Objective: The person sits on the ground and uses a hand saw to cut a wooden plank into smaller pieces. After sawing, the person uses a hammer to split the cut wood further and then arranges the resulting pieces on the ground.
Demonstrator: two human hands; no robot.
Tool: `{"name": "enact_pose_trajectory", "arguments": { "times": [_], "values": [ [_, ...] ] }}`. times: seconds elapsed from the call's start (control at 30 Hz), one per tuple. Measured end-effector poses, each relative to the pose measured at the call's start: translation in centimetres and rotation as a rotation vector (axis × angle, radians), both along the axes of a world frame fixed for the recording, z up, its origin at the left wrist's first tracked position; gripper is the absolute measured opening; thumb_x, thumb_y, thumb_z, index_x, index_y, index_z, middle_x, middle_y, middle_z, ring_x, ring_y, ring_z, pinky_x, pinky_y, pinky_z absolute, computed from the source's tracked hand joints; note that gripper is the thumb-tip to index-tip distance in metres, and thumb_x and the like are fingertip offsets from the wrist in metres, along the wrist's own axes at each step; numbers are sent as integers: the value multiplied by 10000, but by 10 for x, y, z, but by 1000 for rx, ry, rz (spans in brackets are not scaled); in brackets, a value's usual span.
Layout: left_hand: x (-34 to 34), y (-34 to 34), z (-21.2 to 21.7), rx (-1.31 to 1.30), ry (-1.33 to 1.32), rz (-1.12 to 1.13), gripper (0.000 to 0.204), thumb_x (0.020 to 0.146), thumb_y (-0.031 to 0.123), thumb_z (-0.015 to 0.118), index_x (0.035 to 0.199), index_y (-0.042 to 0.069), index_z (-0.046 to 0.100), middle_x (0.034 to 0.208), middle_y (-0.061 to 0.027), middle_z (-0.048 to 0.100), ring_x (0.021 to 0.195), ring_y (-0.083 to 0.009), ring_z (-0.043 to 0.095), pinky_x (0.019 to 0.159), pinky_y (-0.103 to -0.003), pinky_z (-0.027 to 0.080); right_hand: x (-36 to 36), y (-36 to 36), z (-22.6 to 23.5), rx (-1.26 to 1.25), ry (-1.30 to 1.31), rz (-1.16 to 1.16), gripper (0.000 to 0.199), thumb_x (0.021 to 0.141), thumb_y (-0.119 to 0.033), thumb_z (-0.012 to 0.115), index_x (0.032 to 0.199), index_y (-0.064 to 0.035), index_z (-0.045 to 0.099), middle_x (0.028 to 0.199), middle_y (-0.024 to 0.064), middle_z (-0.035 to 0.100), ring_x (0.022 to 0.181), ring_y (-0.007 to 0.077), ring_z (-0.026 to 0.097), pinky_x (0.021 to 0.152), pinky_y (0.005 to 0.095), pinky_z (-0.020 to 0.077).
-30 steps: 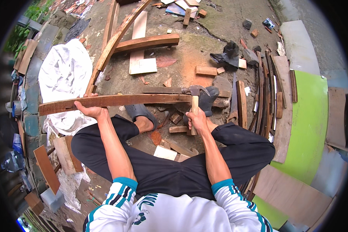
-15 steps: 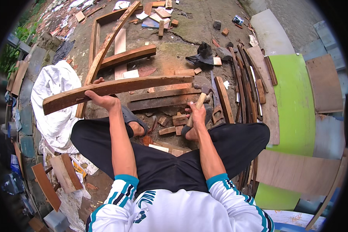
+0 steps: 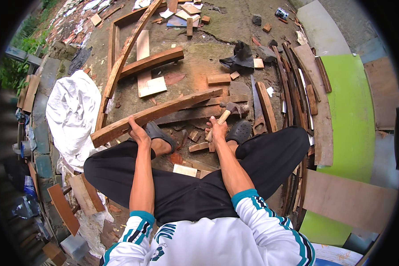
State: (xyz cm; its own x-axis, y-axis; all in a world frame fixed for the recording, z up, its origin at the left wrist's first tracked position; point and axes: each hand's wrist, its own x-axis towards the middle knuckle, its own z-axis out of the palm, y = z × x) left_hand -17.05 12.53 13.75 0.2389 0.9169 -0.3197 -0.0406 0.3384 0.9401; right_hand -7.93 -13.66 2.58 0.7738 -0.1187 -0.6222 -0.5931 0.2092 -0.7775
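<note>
— Where to find the wooden beam (image 3: 159, 114)?
— Aslant beyond the left knee (image 3: 97, 163), clasped near the closer end by the left hand (image 3: 139, 133), grip curled round it. Perhaps touching the dark bar (image 3: 186, 115) beneath (hard to tell from above).
— And in the right hand (image 3: 218, 130)?
— Hammer (image 3: 223, 117), with the grip wrapped around its handle.
— How to judge the beam's handling?
— Likely stiff, fairly weighty, rough rather than slippery, hardly fragile. Best held nearer mid-length, for balance.

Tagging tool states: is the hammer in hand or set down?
In hand: the right hand grips the hammer by its wooden handle, below the metal head.
</note>
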Motion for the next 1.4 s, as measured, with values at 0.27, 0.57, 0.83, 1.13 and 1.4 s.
{"name": "enact_pose_trajectory", "arguments": {
  "times": [0.27,0.57,0.83,1.13,1.4],
  "values": [
    [-54,-76,14,-156,-1,-81,631,933,441,636,1331,-26,488,1317,-164,507,1217,-275,560,1013,-438,543,1,81,9,89,37,100,822,721,-419,914,1219,80,492,1151,199,598,978,288,648,702,420,651],
    [-96,-93,-32,-111,-84,-138,610,938,434,599,1345,-1,467,1343,-145,510,1266,-265,534,1083,-439,489,22,107,12,-3,157,-17,583,730,-158,863,1145,111,553,1075,198,648,958,287,645,831,402,518],
    [-99,-100,0,-555,124,-429,743,977,600,520,1328,-53,481,1231,-195,596,1090,-264,654,937,-361,563,31,95,32,99,-46,-136,728,766,-170,837,1296,123,434,1246,231,565,1116,321,584,980,419,450],
    [-13,-99,55,484,570,-837,558,930,447,695,1216,-24,603,1044,-144,679,900,-216,683,772,-322,555,79,53,70,369,-329,-317,446,799,-95,799,1122,12,512,1070,111,587,981,222,585,901,363,463],
    [74,-131,0,1082,815,-1426,1311,651,401,909,1580,12,71,1421,-299,487,1290,-435,521,1076,-458,452,59,10,58,494,-275,-335,426,776,1,755,1125,2,512,1070,103,603,958,218,620,872,363,508]
  ]
}}
